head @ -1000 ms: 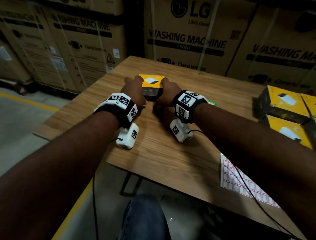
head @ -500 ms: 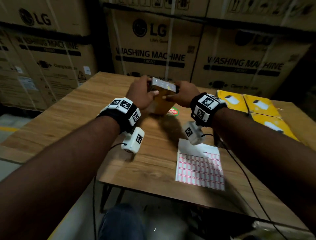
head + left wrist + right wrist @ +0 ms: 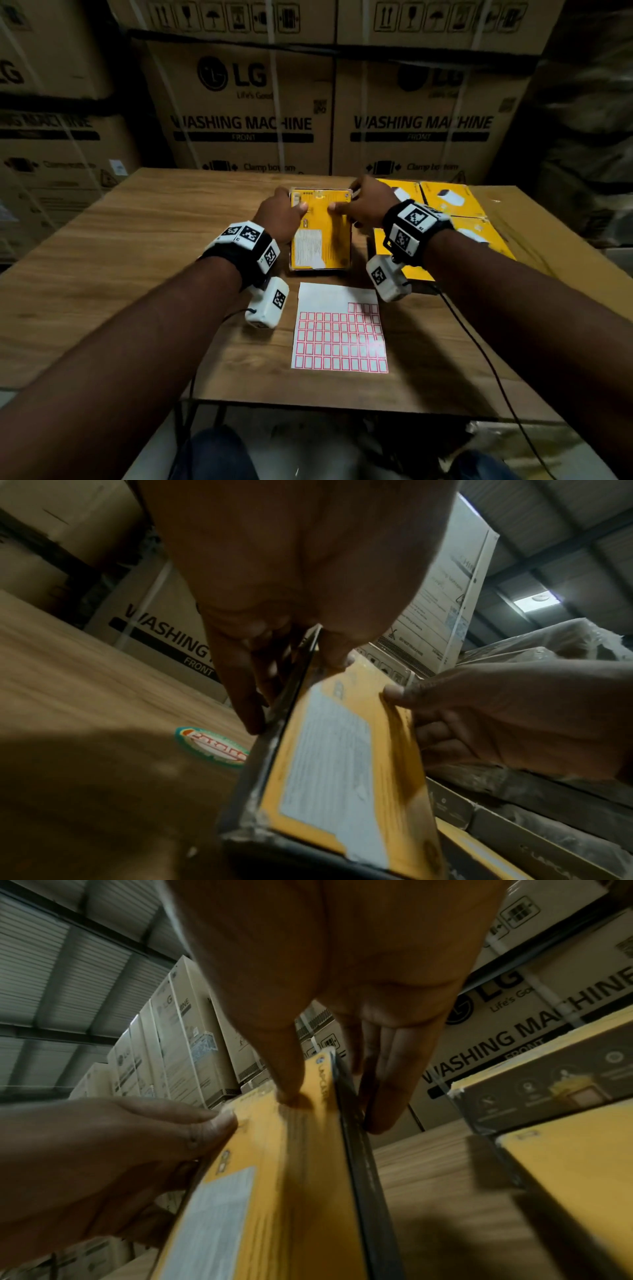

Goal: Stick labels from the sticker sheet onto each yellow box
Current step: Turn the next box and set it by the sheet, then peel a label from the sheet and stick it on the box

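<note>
A yellow box (image 3: 320,233) with a printed white panel on its upper face sits at the table's middle, its far end raised off the wood. My left hand (image 3: 282,214) grips its left far corner, thumb on top and fingers down the dark side (image 3: 274,710). My right hand (image 3: 366,205) grips the right far corner the same way, thumb on the yellow face (image 3: 291,1093). The sticker sheet (image 3: 339,332), white with rows of red-framed labels, lies flat just in front of the box.
Several more yellow boxes (image 3: 445,202) lie grouped to the right on the wooden table (image 3: 137,257). A round green and red sticker (image 3: 212,746) is on the wood left of the held box. Large cardboard cartons (image 3: 246,113) stand behind the table.
Both hands carried the box from the far left of the table to the middle and turned it over, so the face with the printed panel now shows. The head view swung right.
</note>
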Motion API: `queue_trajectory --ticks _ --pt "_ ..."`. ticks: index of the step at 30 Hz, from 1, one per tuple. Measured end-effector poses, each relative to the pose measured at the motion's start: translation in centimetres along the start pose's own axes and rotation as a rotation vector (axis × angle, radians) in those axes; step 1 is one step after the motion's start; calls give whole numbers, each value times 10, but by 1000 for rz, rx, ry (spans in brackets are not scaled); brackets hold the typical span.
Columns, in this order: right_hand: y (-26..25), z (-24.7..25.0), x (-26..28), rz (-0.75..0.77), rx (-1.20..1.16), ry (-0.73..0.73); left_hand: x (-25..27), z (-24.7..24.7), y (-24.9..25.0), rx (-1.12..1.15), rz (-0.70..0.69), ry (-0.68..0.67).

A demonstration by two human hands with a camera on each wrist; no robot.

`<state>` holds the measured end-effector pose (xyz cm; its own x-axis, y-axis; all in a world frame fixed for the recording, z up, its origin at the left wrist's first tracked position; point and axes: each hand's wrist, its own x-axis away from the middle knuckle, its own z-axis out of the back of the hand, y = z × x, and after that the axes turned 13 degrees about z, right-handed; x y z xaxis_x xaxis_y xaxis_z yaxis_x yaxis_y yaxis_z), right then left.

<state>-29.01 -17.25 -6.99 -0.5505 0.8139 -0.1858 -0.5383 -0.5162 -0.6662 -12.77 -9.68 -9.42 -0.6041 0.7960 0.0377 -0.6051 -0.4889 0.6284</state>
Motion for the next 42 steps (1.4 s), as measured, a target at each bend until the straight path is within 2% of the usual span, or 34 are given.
queue_trajectory --ticks 3,7,12,16,22,25,28,30,34,37,42 --pt "3 -8 1 -2 27 -33 -4 -1 -12 -21 38 -35" --pt "5 -20 4 -32 83 -194 0 -1 -25 -146 38 -146" --pt "9 -28 9 -4 207 -303 7 -11 -32 -270 -46 -146" --pt "9 -32 12 43 351 -336 6 -11 -31 -408 -133 -215" --pt "12 -37 17 181 494 -393 6 -16 -36 -483 -173 -99" --pt "17 -35 21 212 453 -338 11 -15 -35 -511 -228 -49" --pt "19 -32 24 226 406 -262 21 -13 -26 -410 -360 -3" --pt "19 -29 27 228 429 -264 28 -15 -18 -405 -403 -97" --pt "20 -24 37 203 445 -389 39 -27 -13 -622 -346 -339" --pt "20 -26 45 218 491 -534 38 -35 -18 -634 -357 -367" --pt "13 -29 54 297 513 -660 37 -37 -23 -696 -370 -399"
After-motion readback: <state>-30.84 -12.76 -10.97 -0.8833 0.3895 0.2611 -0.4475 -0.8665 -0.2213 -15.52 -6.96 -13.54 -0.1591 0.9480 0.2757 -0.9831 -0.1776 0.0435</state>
